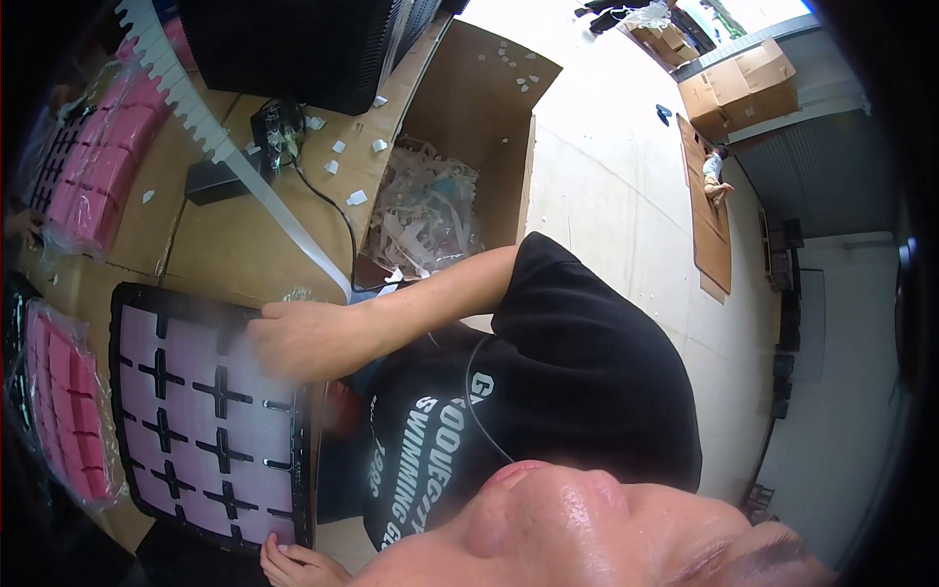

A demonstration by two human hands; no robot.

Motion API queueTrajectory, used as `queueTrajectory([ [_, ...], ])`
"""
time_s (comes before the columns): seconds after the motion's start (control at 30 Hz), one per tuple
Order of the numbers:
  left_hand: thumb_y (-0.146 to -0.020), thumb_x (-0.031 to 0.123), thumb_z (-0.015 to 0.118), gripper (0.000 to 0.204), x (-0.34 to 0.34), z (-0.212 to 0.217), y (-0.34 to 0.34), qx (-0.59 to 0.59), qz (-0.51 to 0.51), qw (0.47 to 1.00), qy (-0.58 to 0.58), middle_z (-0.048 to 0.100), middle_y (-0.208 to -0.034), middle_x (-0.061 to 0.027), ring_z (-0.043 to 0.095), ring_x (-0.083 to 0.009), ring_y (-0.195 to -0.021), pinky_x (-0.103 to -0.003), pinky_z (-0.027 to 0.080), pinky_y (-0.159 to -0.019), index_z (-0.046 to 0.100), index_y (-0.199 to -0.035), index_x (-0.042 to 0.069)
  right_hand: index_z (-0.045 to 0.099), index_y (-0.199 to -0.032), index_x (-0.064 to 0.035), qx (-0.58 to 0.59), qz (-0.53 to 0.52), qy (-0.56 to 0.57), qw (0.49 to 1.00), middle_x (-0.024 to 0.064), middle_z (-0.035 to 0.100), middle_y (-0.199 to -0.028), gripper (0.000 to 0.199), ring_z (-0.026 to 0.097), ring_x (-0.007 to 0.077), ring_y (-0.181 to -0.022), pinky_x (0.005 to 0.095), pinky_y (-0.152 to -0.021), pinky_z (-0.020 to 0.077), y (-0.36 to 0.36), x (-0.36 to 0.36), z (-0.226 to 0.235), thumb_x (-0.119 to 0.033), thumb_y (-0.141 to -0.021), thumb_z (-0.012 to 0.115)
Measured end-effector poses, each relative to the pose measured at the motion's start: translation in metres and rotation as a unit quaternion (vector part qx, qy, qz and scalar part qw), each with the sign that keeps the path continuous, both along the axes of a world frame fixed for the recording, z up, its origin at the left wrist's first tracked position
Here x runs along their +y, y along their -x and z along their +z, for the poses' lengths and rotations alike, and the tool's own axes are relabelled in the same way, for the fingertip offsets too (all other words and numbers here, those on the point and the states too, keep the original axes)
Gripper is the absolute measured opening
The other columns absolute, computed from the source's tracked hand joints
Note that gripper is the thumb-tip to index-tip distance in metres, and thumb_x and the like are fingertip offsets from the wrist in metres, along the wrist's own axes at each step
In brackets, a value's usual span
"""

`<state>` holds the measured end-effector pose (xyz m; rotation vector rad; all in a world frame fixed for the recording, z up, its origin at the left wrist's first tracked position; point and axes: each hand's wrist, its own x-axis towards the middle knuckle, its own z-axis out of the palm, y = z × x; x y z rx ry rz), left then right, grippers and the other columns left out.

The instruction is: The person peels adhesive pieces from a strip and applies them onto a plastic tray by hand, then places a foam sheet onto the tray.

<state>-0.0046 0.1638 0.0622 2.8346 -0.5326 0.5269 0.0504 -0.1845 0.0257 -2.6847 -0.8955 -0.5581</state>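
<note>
A black grid frame (132, 303) holding pale pink square pieces lies on the cardboard-covered table (235, 245) at the lower left. My right hand (303, 338) reaches across from my black-sleeved shoulder and grips the frame's upper right edge; it is blurred by motion. At the frame's lower right corner, my left hand (293, 565) has its fingers curled on the rim. My black printed shirt and part of my face fill the lower middle of the view.
A long white toothed strip (225, 147) crosses the table diagonally. An open cardboard box (489, 78) of pale scraps stands beside it. Bagged pink foam pieces (98, 166) (68, 411) lie at the left. A black case (293, 49) and a black adapter (220, 181) sit behind.
</note>
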Motion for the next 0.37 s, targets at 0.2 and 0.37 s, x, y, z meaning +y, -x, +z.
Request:
queueTrajectory([
  [0.2,-0.098,0.019,0.049,0.027,0.005,0.001,-0.006,-0.012,-0.01,0.999,-0.044,0.066,-0.101,-0.0171,0.062,-0.0377,-0.089,-0.047,0.048,-0.079,0.071,-0.099,0.003,0.065,-0.074,-0.0096,-0.031,-0.016,-0.018,0.999,0.002,0.06,-0.083,0.012,0.054,0.0226,-0.091,0.0334,-0.072,0.0427,-0.003,0.012,0.006,-0.022,-0.072,0.065],
  [0.37,-0.096,0.011,0.047,0.027,0.055,0.005,0.049,0.069,0.075,0.99,-0.102,0.064,-0.113,-0.0144,0.061,-0.0348,-0.103,-0.044,0.045,-0.09,0.066,-0.113,0.001,0.061,-0.082,-0.0113,0.008,0.011,-0.051,0.999,0.0019,0.056,-0.09,0.016,0.051,0.0217,-0.094,0.0334,-0.075,0.041,-0.003,0.016,0.0,-0.02,-0.069,0.066],
])
